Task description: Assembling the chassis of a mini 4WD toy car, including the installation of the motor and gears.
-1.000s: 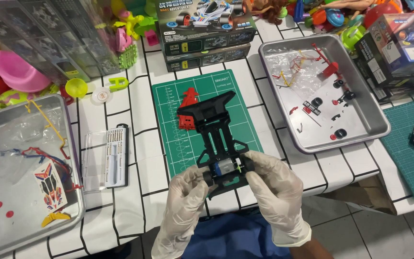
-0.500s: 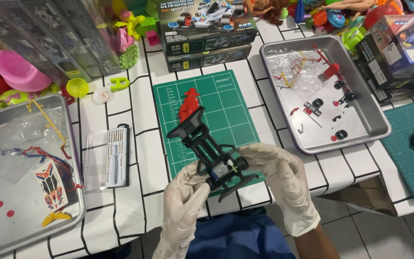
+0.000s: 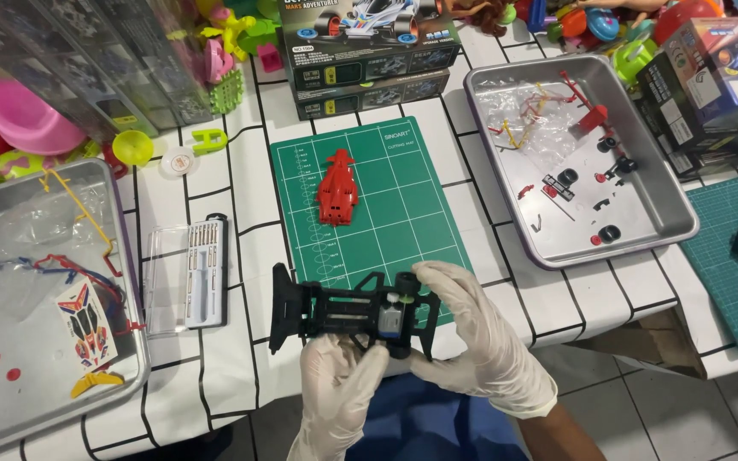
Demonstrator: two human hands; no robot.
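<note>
The black toy-car chassis (image 3: pixel 348 314) is up off the surface, held in front of you over the near edge of the green cutting mat (image 3: pixel 403 183), and its long axis runs left to right across your view, the broad bumper end out to your left and the motor end, with its small pale gear, toward your right. Your right hand (image 3: pixel 471 333) wraps that motor end from the right side, fingers (image 3: pixel 448 290) curled over the top and pinching the frame, so it is the nearer hand to the motor. Your left hand (image 3: pixel 339 393) comes up from below at mid-length, its fingers pressed together against the underside; how firmly they grip, you cannot tell from here. Just beyond the chassis, on the mat, lies the red car body shell (image 3: pixel 337 186), its long axis pointing away from you, at right angles to the chassis. To your right sits a metal tray (image 3: pixel 668 213) with small black wheels and red parts; to your left a clear screwdriver case (image 3: pixel 188 275) and a second tray (image 3: pixel 121 376) holding a sticker sheet.
</note>
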